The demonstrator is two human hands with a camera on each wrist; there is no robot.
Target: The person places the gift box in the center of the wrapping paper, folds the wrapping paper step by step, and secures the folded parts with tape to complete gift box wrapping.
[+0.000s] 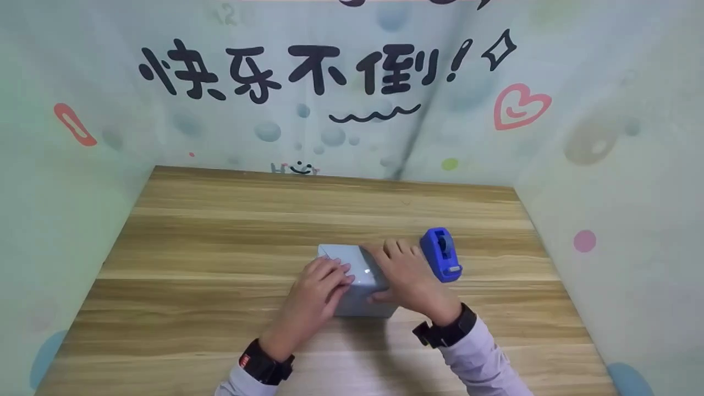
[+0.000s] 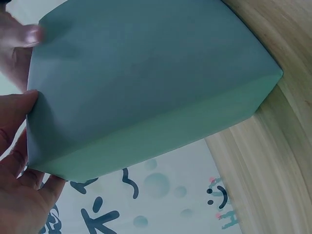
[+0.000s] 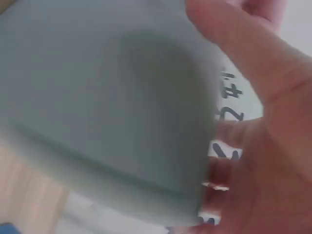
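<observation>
A box covered in smooth pale blue-grey paper (image 1: 360,305) stands on the table, with a slanting fold at its far left top corner. My left hand (image 1: 316,289) holds its left side, the fingers bent over the top. In the left wrist view the thumb and fingertips press along one end of the box (image 2: 146,73). Across the right end, my right hand (image 1: 410,278) grips it with the thumb toward the near side and the fingers farther back. The right wrist view shows the box (image 3: 97,97) blurred beside the palm; its underside is hidden.
A blue tape dispenser (image 1: 441,256) stands just right of the right hand. The wood-grain table (image 1: 220,231) is enclosed by a printed pale curtain (image 1: 330,137) at the back and sides. Both wrists wear black bands.
</observation>
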